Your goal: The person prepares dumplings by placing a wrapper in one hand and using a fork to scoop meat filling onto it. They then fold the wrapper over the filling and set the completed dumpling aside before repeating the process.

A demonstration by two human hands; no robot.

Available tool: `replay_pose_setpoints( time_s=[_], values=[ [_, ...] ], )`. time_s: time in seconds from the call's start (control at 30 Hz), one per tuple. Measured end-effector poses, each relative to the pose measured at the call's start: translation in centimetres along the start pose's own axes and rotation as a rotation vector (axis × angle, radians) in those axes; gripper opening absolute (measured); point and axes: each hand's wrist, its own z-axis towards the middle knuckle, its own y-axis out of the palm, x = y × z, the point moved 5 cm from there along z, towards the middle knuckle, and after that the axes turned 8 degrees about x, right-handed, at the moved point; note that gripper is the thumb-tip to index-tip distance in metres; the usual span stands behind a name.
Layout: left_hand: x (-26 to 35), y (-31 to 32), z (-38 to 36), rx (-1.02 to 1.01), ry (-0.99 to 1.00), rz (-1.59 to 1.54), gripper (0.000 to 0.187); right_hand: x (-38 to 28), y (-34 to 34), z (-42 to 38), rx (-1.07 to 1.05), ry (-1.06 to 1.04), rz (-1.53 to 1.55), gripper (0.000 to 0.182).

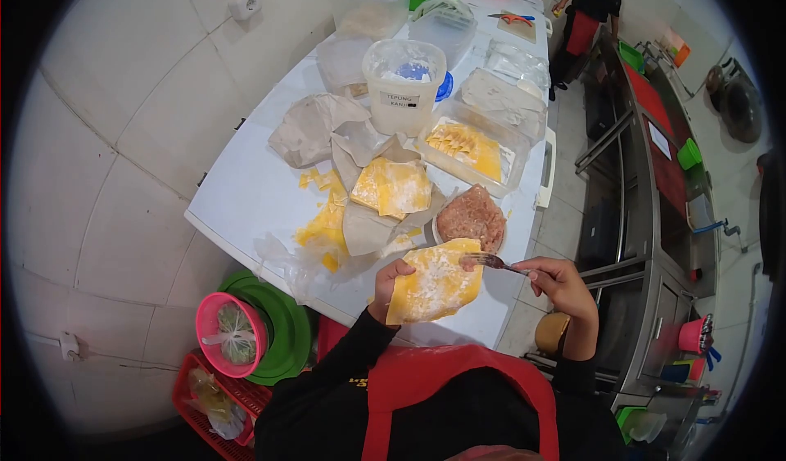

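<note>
My left hand (388, 287) grips the left edge of a yellow dough wrapper (435, 282) dusted with white flour. In my right hand (557, 284) is a fork (501, 263), its tines over the wrapper's upper right part with a bit of pinkish meat at them. Just behind the wrapper sits a mound of minced meat (472, 218), its dish mostly hidden. A stack of yellow wrappers (393, 187) lies on brown paper (365, 230) farther back. To its right, a clear plastic container (512, 166) holds folded yellow pieces (464, 147) on white flour.
A labelled tub (403, 92) stands behind the wrapper stack, among other plastic containers. Torn yellow scraps (327, 219) lie at the table's left. A pink bucket (233, 334) and red basket (209, 404) are below left. Another person (591, 19) stands by the steel counter (655, 297).
</note>
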Motion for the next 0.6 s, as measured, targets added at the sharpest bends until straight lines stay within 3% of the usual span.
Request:
replay_pose_setpoints(
  time_s=[0.2,0.33,0.47,0.6],
  values=[
    [0.2,0.3,-0.7,0.069,0.014,0.020,0.055,-1.8,-0.2,0.0,0.044,-0.370,-0.211,0.027],
    [0.0,-1.4,-0.5,0.068,-0.018,-0.009,0.056,-1.9,-0.1,0.5,0.016,-0.358,-0.240,0.029],
    [-0.2,0.7,-0.7,0.013,0.009,-0.001,0.057,-1.8,-0.7,0.9,-0.010,-0.324,-0.244,0.029],
    [0.1,-0.3,-0.4,0.084,0.034,0.010,0.056,-0.4,-2.0,1.0,-0.032,-0.285,-0.160,0.025]
  ],
)
